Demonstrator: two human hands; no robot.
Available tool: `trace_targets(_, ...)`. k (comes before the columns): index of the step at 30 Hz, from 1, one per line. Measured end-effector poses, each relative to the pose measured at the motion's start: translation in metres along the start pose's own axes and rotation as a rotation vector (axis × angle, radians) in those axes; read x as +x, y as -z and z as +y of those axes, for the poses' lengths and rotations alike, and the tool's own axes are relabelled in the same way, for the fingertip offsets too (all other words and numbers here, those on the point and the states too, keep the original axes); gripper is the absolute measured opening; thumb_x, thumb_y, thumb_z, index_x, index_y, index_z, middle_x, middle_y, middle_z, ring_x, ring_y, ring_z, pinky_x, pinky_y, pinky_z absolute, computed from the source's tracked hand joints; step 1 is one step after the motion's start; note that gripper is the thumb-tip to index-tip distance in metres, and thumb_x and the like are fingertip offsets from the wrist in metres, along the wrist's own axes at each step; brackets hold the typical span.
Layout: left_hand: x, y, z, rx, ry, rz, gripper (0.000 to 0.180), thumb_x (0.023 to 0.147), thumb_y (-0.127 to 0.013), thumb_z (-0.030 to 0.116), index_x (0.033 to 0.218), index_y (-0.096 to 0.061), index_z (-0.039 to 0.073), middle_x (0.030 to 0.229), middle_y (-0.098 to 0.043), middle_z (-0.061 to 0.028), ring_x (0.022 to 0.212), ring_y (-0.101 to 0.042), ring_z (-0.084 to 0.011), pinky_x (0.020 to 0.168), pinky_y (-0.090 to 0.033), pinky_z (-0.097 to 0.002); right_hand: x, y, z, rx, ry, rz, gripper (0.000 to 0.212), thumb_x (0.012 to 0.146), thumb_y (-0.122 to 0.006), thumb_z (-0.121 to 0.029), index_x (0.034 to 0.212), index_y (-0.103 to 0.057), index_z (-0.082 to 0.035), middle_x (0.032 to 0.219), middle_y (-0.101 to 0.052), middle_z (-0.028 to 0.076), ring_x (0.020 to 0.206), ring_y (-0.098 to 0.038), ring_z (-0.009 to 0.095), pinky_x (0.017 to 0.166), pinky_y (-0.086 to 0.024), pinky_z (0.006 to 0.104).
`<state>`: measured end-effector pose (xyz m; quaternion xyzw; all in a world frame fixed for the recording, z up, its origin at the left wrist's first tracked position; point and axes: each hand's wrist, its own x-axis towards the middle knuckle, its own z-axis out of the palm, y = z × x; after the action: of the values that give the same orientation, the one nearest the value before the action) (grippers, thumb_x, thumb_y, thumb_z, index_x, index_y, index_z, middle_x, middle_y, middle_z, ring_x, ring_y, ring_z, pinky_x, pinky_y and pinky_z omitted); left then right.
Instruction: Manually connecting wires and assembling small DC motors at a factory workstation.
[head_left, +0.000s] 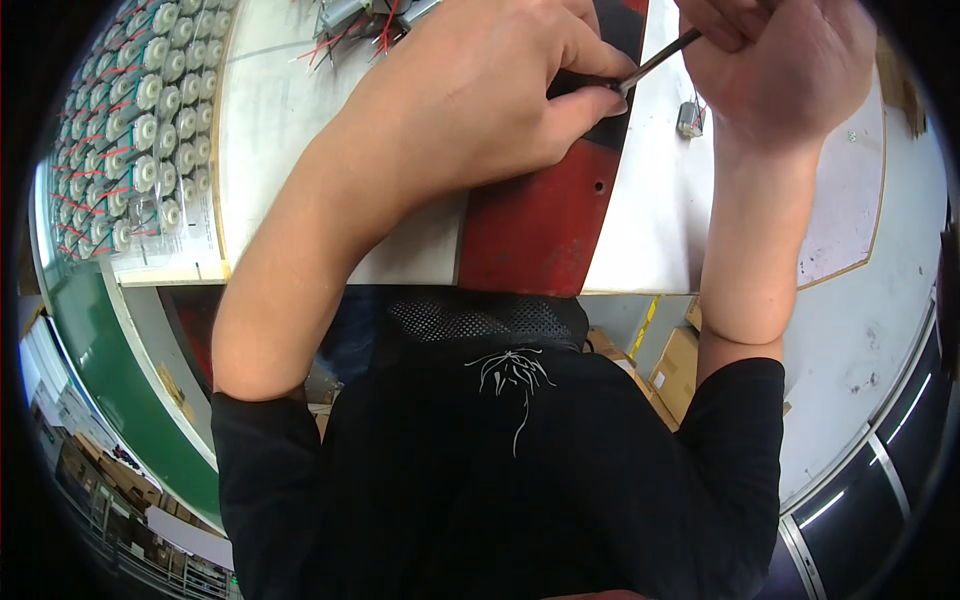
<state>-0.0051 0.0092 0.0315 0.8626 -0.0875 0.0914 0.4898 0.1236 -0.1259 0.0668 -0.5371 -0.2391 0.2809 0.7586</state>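
Observation:
My left hand [500, 95] reaches over a red metal plate [535, 225] with a black part at its far end. Its thumb and forefinger are pinched together, and whatever they hold is too hidden to name. In my closed right hand [785, 65] is a thin dark rod-like tool [662, 60], slanting down to the left. The tool's tip meets the fingertips of my left hand. To the right of the plate, a small motor [691, 119] lies on the white tabletop [640, 235].
Several motors with red wires [350, 15] lie beyond my left forearm. At the far left, a clear tray [150, 215] holds rows of motors with white round parts and red wires. Cardboard boxes [675, 370] stand below the table's front edge on the right.

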Motion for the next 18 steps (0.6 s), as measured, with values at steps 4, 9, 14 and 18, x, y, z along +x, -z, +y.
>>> trace_targets(4, -0.0010, 0.0001, -0.0013, 0.015, -0.026, 0.011, 0.016, 0.085, -0.074, 0.011, 0.095, -0.078, -0.001, 0.084, -0.067, -0.0128, 0.082, -0.064, -0.0289, 0.077, -0.051, -0.0393, 0.0006, 0.0004, 0.0006, 0.085, -0.022, 0.005, 0.017, 0.103, -0.057, -0.028, 0.099, -0.054, -0.011, 0.072, -0.046, -0.001, 0.052, -0.037, 0.007, 0.045, -0.030, 0.0225)
trace_targets(9, 0.0004, 0.0002, -0.0011, 0.013, -0.013, -0.011, 0.017, 0.085, -0.074, 0.011, 0.096, -0.078, -0.001, 0.084, -0.067, -0.0126, 0.082, -0.063, -0.0284, 0.076, -0.051, -0.0387, 0.0008, 0.0000, -0.0004, 0.192, -0.042, 0.012, 0.019, 0.104, -0.056, -0.029, 0.097, -0.053, -0.012, 0.071, -0.044, -0.002, 0.050, -0.035, 0.006, 0.044, -0.029, 0.0224)
trace_targets(14, -0.0011, -0.0006, 0.0000, 0.019, -0.023, 0.006, 0.016, 0.085, -0.074, 0.010, 0.096, -0.078, -0.001, 0.084, -0.067, -0.0126, 0.082, -0.063, -0.0283, 0.076, -0.051, -0.0385, 0.0022, 0.0055, -0.0032, 0.301, -0.063, 0.020, 0.021, 0.105, -0.055, -0.031, 0.095, -0.052, -0.013, 0.069, -0.043, -0.003, 0.049, -0.034, 0.006, 0.042, -0.028, 0.0223)
trace_targets(18, -0.0017, -0.0014, 0.0003, 0.012, -0.012, 0.001, 0.016, 0.085, -0.073, 0.010, 0.096, -0.078, -0.001, 0.084, -0.067, -0.0128, 0.082, -0.063, -0.0284, 0.075, -0.051, -0.0387, 0.0029, 0.0046, -0.0016, 0.388, -0.078, 0.028, 0.022, 0.105, -0.054, -0.032, 0.094, -0.051, -0.013, 0.068, -0.042, -0.003, 0.048, -0.033, 0.006, 0.042, -0.028, 0.0222)
